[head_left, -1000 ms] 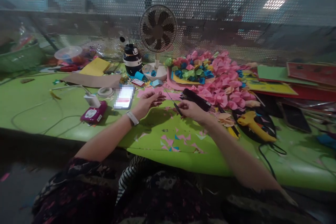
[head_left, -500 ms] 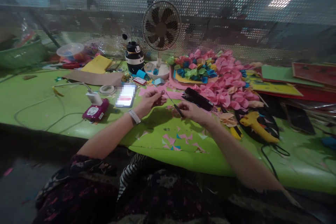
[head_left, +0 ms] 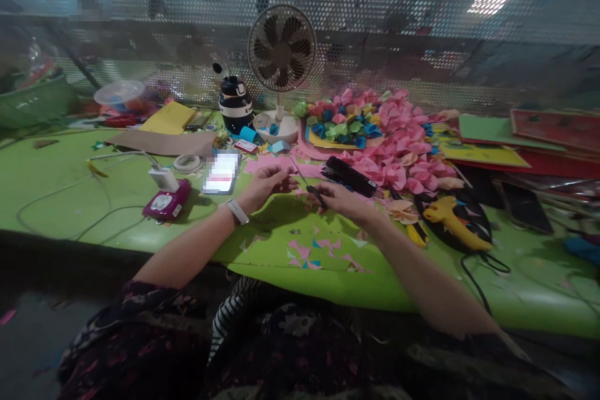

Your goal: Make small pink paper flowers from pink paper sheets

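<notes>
In my right hand [head_left: 335, 199] is a slim tool with a black handle [head_left: 317, 195] and a thin metal shaft, pointing up and left. I cannot tell whether it is a pair of scissors or a single rod. My left hand [head_left: 270, 182] has its fingers curled together near the shaft, and anything in them is hidden. Just beyond the left fingers lies flat pink paper [head_left: 307, 167]. A black stapler-like object [head_left: 350, 176] rests beyond my right hand. Small pink, blue and white paper scraps [head_left: 302, 250] lie on the green table in front of me.
A heap of pink paper petals [head_left: 403, 119] lies at the back right, beside a yellow glue gun [head_left: 454, 224]. A fan [head_left: 282, 50] and dark bottle [head_left: 235, 105] stand behind. Leftward are a phone [head_left: 221, 172], tape roll [head_left: 187, 164] and purple power box [head_left: 166, 200].
The view has shifted slightly, so most things sit a little further left. Both hands keep nearly the same pose, and the tool stays in my right hand.
</notes>
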`<state>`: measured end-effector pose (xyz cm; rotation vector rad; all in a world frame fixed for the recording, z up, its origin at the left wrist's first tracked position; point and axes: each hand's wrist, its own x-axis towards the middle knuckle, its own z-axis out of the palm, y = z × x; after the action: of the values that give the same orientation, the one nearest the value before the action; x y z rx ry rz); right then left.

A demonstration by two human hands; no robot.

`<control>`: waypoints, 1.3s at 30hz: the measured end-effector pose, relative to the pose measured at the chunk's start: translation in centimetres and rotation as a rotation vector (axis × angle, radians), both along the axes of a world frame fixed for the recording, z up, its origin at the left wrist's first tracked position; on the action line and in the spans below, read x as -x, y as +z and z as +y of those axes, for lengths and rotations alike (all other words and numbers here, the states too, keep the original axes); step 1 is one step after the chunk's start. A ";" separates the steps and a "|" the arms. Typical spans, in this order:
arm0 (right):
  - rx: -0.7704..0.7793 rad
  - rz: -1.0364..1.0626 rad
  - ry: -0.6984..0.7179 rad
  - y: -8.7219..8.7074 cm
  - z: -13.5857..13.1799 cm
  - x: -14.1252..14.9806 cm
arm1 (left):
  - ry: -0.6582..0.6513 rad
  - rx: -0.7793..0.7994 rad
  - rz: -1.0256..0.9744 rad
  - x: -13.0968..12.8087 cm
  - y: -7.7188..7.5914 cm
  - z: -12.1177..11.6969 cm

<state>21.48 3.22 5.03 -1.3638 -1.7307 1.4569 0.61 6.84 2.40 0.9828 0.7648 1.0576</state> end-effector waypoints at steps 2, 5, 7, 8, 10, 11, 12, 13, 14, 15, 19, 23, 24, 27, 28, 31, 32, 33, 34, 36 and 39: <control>-0.006 0.011 0.020 0.2 -0.1 -0.1 | -0.001 -0.005 -0.007 0.0 0.0 -0.1; -0.010 0.015 0.038 0.3 -0.1 -0.2 | 0.000 -0.009 -0.001 0.0 0.2 -0.1; -0.011 0.007 0.044 0.2 -0.1 -0.3 | 0.002 -0.010 0.008 0.0 0.3 -0.2; -0.014 0.007 0.050 0.1 0.0 -0.4 | 0.003 -0.011 0.013 0.0 0.3 -0.2; -0.022 0.020 0.062 -0.2 0.2 -0.5 | 0.005 -0.010 0.017 0.0 0.3 -0.2; -0.024 0.029 0.065 -0.3 0.3 -0.5 | 0.003 -0.011 0.017 0.0 0.3 -0.2; -0.024 0.036 0.068 -0.4 0.3 -0.5 | 0.001 -0.011 0.015 0.0 0.3 -0.2; -0.022 0.041 0.070 -0.4 0.3 -0.5 | -0.001 -0.011 0.013 0.0 0.2 -0.1; -0.019 0.041 0.070 -0.3 0.3 -0.5 | -0.004 -0.010 0.011 0.0 0.2 -0.1; -0.017 0.040 0.070 -0.3 0.3 -0.5 | -0.008 -0.011 0.008 0.0 0.1 -0.1; -0.022 0.039 0.062 -0.2 0.3 -0.3 | -0.018 -0.015 -0.003 0.1 0.0 -0.1; -0.037 0.035 0.063 -0.6 0.5 -0.4 | -0.002 -0.009 0.017 0.0 0.0 -0.1; -0.042 0.031 0.060 -0.7 0.5 -0.4 | 0.001 -0.008 0.018 0.0 0.0 -0.1; -0.057 0.000 0.036 -0.8 0.6 -0.4 | 0.003 -0.005 0.022 0.0 0.0 0.0; -0.061 -0.008 0.027 -0.7 0.5 -0.3 | 0.004 -0.005 0.023 0.0 -0.1 0.0; -0.057 -0.020 0.014 -0.4 0.4 -0.2 | 0.006 -0.005 0.024 0.0 -0.1 0.0; -0.054 -0.023 0.012 -0.3 0.3 -0.1 | 0.006 -0.006 0.022 0.0 -0.1 0.1; -0.053 -0.025 0.009 -0.3 0.3 -0.1 | 0.005 -0.007 0.020 0.0 -0.1 0.1; -0.052 -0.026 0.007 -0.2 0.2 -0.1 | 0.003 -0.008 0.017 0.0 -0.1 0.1; -0.058 -0.019 0.002 -0.2 0.2 -0.1 | -0.001 -0.008 0.013 0.0 -0.1 0.1; -0.063 -0.012 0.005 -0.3 0.3 -0.2 | -0.010 -0.008 0.022 0.1 -0.1 0.1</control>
<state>21.65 3.50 4.78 -1.3389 -1.7737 1.3879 0.54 6.94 2.28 1.0059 0.7731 1.0433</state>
